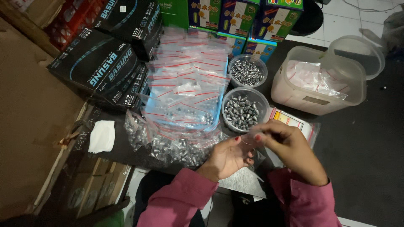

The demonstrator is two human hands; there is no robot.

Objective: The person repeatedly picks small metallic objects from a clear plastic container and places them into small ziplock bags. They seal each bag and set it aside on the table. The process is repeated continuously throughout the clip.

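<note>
My left hand point(227, 157) and my right hand point(290, 149) meet in front of me, both pinching a small clear plastic bag point(251, 138) between fingertips. Just beyond the hands stands a round clear tub point(245, 110) full of small grey metal weights, with a second such tub point(247, 70) behind it. To the left of the tubs lies a pile of clear zip bags with red strips point(185, 84), and below it several filled bags of weights point(172, 145).
Black cartons point(105, 67) are stacked at the left, colourful boxes point(240, 19) at the back. A large clear container point(317, 80) with bags inside stands at the right, its lid point(357, 52) leaning behind. A white folded tissue point(102, 135) lies left on the dark table.
</note>
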